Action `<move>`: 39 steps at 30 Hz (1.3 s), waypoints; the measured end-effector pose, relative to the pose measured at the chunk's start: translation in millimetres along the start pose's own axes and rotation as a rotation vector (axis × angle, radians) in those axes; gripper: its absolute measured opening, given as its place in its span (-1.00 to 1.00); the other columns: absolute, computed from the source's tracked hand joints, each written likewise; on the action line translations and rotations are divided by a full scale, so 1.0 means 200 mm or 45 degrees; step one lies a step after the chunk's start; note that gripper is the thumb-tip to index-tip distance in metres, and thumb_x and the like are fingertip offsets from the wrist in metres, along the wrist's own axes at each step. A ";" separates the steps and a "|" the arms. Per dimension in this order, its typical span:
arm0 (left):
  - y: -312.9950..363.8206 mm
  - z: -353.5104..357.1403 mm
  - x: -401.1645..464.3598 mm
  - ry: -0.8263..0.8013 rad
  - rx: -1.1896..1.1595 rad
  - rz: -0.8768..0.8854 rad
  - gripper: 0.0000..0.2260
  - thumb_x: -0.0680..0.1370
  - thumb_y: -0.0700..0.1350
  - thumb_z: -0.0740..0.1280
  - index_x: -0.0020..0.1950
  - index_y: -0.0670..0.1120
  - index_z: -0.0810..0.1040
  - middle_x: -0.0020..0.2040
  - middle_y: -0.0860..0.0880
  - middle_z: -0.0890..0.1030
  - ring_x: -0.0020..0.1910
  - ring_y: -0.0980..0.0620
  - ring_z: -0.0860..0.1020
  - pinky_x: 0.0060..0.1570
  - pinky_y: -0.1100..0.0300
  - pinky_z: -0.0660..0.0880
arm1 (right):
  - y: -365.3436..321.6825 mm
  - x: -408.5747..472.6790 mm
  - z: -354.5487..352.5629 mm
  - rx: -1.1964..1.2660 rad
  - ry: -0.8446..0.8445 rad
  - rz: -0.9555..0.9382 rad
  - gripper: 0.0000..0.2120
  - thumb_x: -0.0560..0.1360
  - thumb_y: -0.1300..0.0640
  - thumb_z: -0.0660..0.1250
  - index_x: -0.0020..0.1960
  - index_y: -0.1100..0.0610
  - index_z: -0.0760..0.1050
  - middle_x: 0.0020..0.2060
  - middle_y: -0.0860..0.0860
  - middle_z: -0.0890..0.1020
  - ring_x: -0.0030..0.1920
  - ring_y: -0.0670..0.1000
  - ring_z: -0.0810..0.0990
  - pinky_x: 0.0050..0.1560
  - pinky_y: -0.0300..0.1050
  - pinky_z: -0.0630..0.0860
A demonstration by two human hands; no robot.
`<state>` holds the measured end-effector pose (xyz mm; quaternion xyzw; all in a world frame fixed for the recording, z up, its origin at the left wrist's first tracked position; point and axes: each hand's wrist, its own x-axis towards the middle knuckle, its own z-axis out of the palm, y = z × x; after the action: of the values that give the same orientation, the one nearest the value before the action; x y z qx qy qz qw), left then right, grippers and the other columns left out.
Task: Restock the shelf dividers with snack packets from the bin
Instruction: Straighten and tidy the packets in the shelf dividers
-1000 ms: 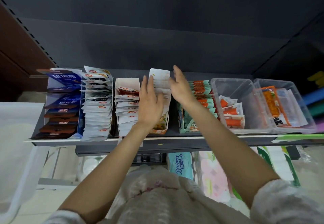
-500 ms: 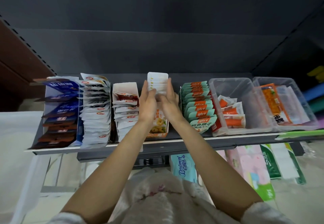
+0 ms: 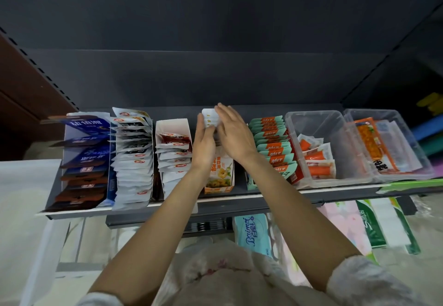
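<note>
A shop: a dark metal display shelf [image 3: 239, 200] carries cardboard dividers of sealed snack packets [image 3: 134, 152], clear plastic bins [image 3: 321, 123] toward its right edge, wrapped tissue packs [image 3: 251, 233] below.

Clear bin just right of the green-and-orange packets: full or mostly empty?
Mostly empty. The clear bin holds only a few orange-and-white packets at its front; bare bottom shows behind them.

On the shelf [image 3: 239, 201] before you, card dividers [image 3: 171, 126] stand in a row at left and centre. Your hands [image 3: 236, 135] meet over the centre divider [image 3: 219, 183]. Two bins [image 3: 318, 123] sit right, packets [image 3: 318, 162] inside.
</note>
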<state>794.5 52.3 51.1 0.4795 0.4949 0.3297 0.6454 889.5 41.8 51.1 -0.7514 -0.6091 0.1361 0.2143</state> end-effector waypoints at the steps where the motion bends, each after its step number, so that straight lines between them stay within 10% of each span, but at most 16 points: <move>1: 0.00 0.00 -0.01 -0.004 -0.005 0.021 -0.53 0.66 -0.09 0.04 0.56 0.07 0.02 0.55 0.11 0.10 0.50 0.14 0.13 0.45 0.19 0.10 | 0.01 -0.01 0.00 -0.003 0.001 -0.010 -0.56 0.65 0.15 0.03 0.52 0.13 0.12 0.52 0.02 0.17 0.52 0.00 0.05 0.49 0.01 0.12; 12: 0.02 -0.01 -0.02 -0.052 -0.019 0.084 -0.54 0.67 -0.08 0.04 0.56 0.07 0.00 0.56 0.09 0.06 0.51 0.14 0.08 0.46 0.20 0.07 | -0.04 -0.10 -0.01 0.618 0.002 0.176 -0.46 0.65 0.09 0.06 0.56 0.09 -0.06 0.54 -0.06 -0.06 0.50 -0.15 -0.05 0.34 -0.48 0.00; 16: 0.00 -0.01 -0.04 -0.023 -0.064 0.071 -0.54 0.67 -0.09 0.03 0.56 0.06 0.02 0.56 0.09 0.08 0.51 0.15 0.08 0.48 0.17 0.06 | -0.14 -0.05 -0.02 1.178 0.046 0.689 -0.49 0.65 0.04 0.05 0.55 0.07 -0.01 0.50 0.07 0.19 0.47 0.07 0.21 0.38 -0.10 0.20; 28: 0.03 -0.04 -0.06 0.015 -0.169 0.067 -0.53 0.66 -0.01 0.05 0.56 0.04 0.02 0.55 0.09 0.10 0.50 0.13 0.10 0.44 0.17 0.09 | -0.11 -0.16 -0.02 1.272 0.244 0.541 -0.54 0.65 0.05 0.05 0.52 0.00 0.09 0.51 -0.05 0.17 0.49 -0.06 0.14 0.49 0.03 0.15; 33: -0.10 -0.06 -0.08 -0.014 -0.291 -0.133 -0.23 0.36 0.33 0.25 0.51 0.05 0.24 0.45 0.00 0.37 0.41 -0.01 0.35 0.41 -0.08 0.26 | -0.12 -0.32 0.07 1.329 0.127 0.646 -0.48 0.61 0.15 0.07 0.54 0.01 0.06 0.48 -0.03 0.24 0.45 -0.07 0.23 0.45 -0.07 0.21; 39: -0.06 -0.02 -0.15 -0.013 -0.352 -0.105 -0.53 0.63 -0.04 0.10 0.54 0.11 0.09 0.44 0.02 0.38 0.38 0.05 0.39 0.41 0.01 0.28 | -0.13 -0.33 0.08 1.439 -0.002 0.546 -0.39 0.61 0.30 0.04 0.56 -0.01 -0.10 0.46 -0.11 0.25 0.42 -0.16 0.24 0.38 -0.29 0.21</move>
<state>781.7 22.4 49.7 0.3669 0.4607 0.3654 0.7209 844.3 -16.1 46.3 -0.6272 -0.2776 0.4792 0.5477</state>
